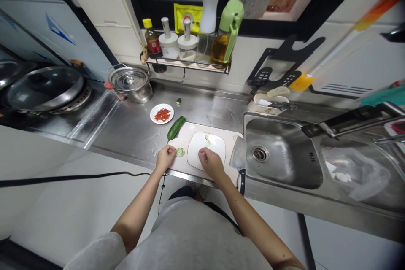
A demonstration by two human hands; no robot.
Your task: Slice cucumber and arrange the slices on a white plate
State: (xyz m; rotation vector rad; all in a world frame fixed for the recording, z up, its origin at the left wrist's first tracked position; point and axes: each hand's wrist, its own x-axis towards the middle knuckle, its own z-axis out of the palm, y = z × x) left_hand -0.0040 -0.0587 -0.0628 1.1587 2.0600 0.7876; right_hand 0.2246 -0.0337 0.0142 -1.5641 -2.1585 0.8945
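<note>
A pale cutting board (pixel 190 130) lies on the steel counter with a white square plate (pixel 215 147) on it. My left hand (pixel 164 158) pinches at a thin cucumber slice (pixel 180 152) just left of the plate. My right hand (pixel 210 162) rests curled on the plate's near edge, fingertips pinched; what they hold is too small to see. A few cucumber slices (pixel 209 138) lie at the plate's far side. The remaining cucumber half (pixel 176 128) lies on the board's far left corner. A cleaver (pixel 238 157) lies at the board's right edge, handle toward me.
A small dish of red bits (pixel 162 114) and a cucumber end (pixel 179 101) sit behind the board. A lidded steel pot (pixel 131 83) and a wok lid (pixel 44 86) are at left. The sink (pixel 281 152) is at right, with a condiment rack (pixel 190 61) behind.
</note>
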